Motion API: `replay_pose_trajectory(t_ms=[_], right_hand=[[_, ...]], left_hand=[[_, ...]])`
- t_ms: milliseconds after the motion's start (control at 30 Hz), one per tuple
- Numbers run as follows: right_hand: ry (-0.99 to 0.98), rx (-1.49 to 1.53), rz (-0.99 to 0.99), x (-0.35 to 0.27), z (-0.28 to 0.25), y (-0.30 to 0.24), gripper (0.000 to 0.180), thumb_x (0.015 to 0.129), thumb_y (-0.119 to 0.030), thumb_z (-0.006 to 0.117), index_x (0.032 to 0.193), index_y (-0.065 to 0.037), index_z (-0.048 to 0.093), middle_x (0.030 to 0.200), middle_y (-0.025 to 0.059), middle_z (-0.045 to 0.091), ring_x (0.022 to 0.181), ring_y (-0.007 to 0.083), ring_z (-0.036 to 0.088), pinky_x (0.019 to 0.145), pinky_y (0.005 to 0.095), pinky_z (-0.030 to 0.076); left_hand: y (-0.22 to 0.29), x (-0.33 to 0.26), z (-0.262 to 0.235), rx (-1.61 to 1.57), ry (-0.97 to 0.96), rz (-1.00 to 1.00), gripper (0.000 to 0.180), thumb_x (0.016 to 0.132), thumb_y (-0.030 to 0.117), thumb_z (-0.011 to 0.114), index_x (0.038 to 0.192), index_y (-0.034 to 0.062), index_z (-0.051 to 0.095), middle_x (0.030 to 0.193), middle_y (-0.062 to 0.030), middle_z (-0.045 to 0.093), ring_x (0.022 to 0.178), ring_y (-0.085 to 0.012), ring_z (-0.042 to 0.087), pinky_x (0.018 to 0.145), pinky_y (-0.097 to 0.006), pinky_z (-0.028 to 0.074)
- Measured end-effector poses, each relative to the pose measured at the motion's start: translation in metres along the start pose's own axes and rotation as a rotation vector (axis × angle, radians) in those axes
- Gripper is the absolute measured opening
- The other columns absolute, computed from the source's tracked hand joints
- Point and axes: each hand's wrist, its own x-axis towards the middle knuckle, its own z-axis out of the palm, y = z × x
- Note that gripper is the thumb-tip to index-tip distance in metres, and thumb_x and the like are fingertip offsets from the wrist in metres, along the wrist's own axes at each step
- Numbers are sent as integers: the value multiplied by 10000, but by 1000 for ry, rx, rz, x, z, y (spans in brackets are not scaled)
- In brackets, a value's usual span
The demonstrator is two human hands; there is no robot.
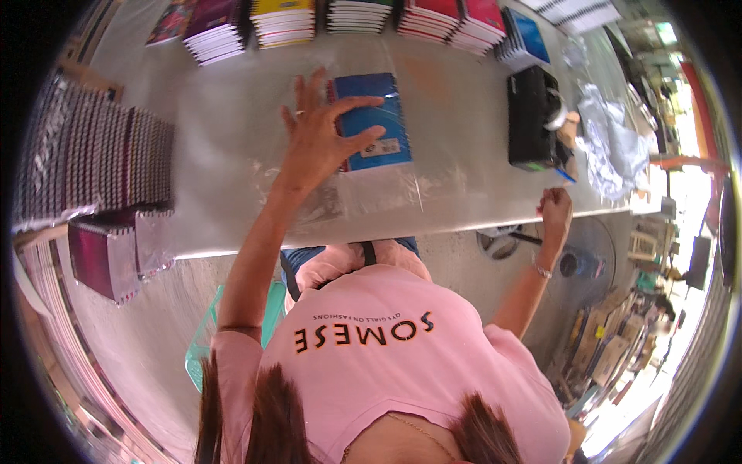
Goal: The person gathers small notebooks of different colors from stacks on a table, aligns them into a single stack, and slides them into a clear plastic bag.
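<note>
At the middle of the pale counter [220, 155] lies a blue spiral notebook [379, 117], and clear plastic film [382, 193] extends from its near end toward the counter's front edge. The fingers [362, 102] of my left hand [315, 138] are spread and released, thumb and forefinger standing apart over the cover; whether they touch it I cannot tell. My right hand [556, 213] is near the front edge at the right, its fingers curled inward; whether they grasp anything I cannot tell.

Open room lies to the left, between my forearm and a long row of spiral-bound books [100, 147], and to the right, between the notebook and a black box-shaped device [529, 116]. Along the far side, a purple stack [216, 27], a yellow stack [283, 22] and a red stack [429, 19] of notebooks bound the working area.

The counter's surface is smooth, with a soft sheen. The film is thin and wrinkled, with bright creases; the notebook is flat and rectangular, a white label [386, 148] near its lower end. The row at left shows closely ridged coils. The device has straight sides, and crumpled translucent plastic [610, 147] lies to its right.
</note>
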Motion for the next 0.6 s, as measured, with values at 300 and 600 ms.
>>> replay_pose_trajectory(t_ms=[300, 600], right_hand=[[-884, 276, -601, -59, 104, -210, 113, 898, -98, 621, 866, -6, 565, 667, 3, 496, 598, 80, 478, 550, 237, 408], [-889, -94, -811, -50, 157, -253, 187, 789, -87, 723, 737, 33, 589, 634, 72, 612, 630, 92, 573, 571, 264, 455]], left_hand=[[2, 1, -10, -57, -73, -61, 523, 681, 547, 763, 1159, 358, 662, 1541, -160, 182, 1442, -399, 19, 1083, -674, -7], [3, -7, 1, 54, -8, -1, 530, 749, 514, 707, 1242, 360, 590, 1537, -170, 176, 1428, -434, 60, 1033, -732, 85]])
